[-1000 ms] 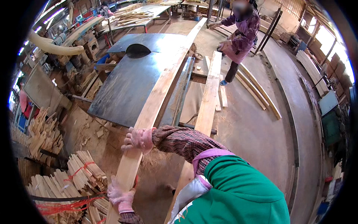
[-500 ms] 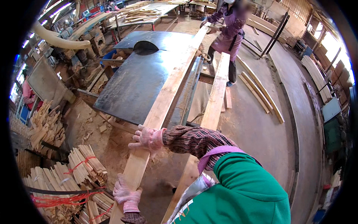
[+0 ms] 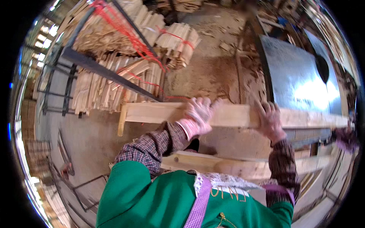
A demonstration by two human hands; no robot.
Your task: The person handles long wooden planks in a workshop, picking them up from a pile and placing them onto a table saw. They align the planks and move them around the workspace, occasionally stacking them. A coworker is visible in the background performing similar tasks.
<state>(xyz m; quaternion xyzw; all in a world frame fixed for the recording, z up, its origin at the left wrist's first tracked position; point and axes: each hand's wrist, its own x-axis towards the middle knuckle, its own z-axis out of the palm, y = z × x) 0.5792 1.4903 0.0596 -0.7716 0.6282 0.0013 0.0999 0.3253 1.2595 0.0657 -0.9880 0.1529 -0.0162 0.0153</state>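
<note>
A long pale wooden board (image 3: pixel 232 115) runs across the view in front of me, its right part along the edge of the metal saw table (image 3: pixel 289 68). My left hand (image 3: pixel 197 117), in a pink-white work glove, grips it left of the middle, fingers over the far edge. Farther right my right hand (image 3: pixel 272 121), gloved alike and slightly blurred, holds the same board, fingers reaching across it. The thumbs' grip underneath is hidden. Closer to my body lies a second wooden board (image 3: pixel 239 165), partly covered by my arms and clothing.
A dark round saw blade (image 3: pixel 322 69) rises from the table. Bundles of wood strips (image 3: pixel 176 43) tied with red cord stand at the far left, beside a dark metal frame (image 3: pixel 102 72). At the right edge a co-worker's purple sleeve (image 3: pixel 346 138) shows, blurred.
My view has swung left, so the board now lies crosswise and the saw table sits at the right. Both hands remain on the board; the co-worker is now at the right rim.
</note>
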